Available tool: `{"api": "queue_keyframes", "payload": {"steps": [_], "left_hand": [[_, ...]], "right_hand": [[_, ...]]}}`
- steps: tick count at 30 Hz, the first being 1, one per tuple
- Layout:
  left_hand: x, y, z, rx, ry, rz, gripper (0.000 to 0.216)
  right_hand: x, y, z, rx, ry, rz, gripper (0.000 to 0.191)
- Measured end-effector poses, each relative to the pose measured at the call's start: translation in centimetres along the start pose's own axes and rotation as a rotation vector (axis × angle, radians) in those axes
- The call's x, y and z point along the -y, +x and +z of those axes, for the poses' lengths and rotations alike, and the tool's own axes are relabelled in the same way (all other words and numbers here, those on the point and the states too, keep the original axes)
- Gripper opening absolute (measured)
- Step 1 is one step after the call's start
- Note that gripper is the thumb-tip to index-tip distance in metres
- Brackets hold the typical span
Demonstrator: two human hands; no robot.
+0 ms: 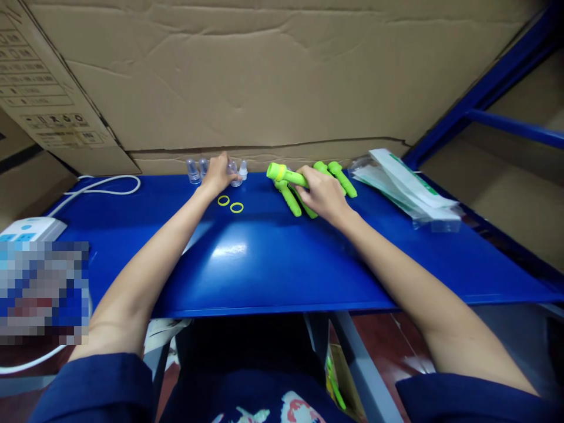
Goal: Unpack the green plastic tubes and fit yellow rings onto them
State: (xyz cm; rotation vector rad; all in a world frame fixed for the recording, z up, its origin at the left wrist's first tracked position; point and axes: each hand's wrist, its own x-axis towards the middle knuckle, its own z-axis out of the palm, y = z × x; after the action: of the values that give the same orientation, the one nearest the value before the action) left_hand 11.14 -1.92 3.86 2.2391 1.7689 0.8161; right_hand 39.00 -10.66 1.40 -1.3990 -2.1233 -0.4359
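Observation:
My left hand (217, 173) reaches to the back of the blue table (273, 258), its fingers closed around one of several small clear plastic caps (194, 171) standing in a row there. Two yellow rings (230, 204) lie flat just right of that wrist. My right hand (321, 192) grips a bright green plastic tube (284, 174), holding it slightly above a pile of similar green tubes (341, 176) at the back middle.
A stack of clear plastic bags with green print (408, 188) lies at the back right. A white power strip (30, 229) and its cable (106, 185) sit at the left edge. A cardboard wall (273, 76) closes the back; blue rack beams (497, 100) rise at right.

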Motion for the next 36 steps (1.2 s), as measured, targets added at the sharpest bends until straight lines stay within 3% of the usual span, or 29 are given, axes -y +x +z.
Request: {"api": "queue_keyframes", "payload": {"steps": [4,8,11,14,21,25,31,36], "left_hand": [[0.1,1.1,0.1,0.058,-0.001,0.04,0.053],[0.2,1.5,0.2,0.066,-0.084,0.074,0.069],[0.4,1.2,0.4,0.056,-0.119,0.111,0.054],[0.4,0.6,0.4,-0.005,-0.124,0.135,0.043],[-0.6,-1.0,-1.0,-0.201,-0.006,0.222,0.04],[1.4,-2.2,-2.4,-0.384,0.024,0.159,0.05],[6.8,-4.6,-3.2,-0.263,0.194,0.144,0.053],[7.2,-4.8,-2.6,-0.288,0.191,0.077,0.061]], "right_hand": [[-0.1,0.0,0.1,-0.008,0.009,-0.02,0.018],[0.0,0.0,-0.1,0.026,0.007,-0.027,0.015],[0.1,0.0,-0.1,0.041,-0.004,-0.031,0.014],[0.1,0.0,-0.1,0.032,-0.009,-0.049,0.014],[0.2,-0.1,-0.1,0.044,-0.027,-0.03,0.018],[0.2,-0.2,0.1,0.023,-0.025,-0.013,0.017],[0.0,-0.1,0.4,0.018,-0.005,0.002,0.017],[0.6,0.0,0.4,0.072,0.128,0.068,0.04]]}}
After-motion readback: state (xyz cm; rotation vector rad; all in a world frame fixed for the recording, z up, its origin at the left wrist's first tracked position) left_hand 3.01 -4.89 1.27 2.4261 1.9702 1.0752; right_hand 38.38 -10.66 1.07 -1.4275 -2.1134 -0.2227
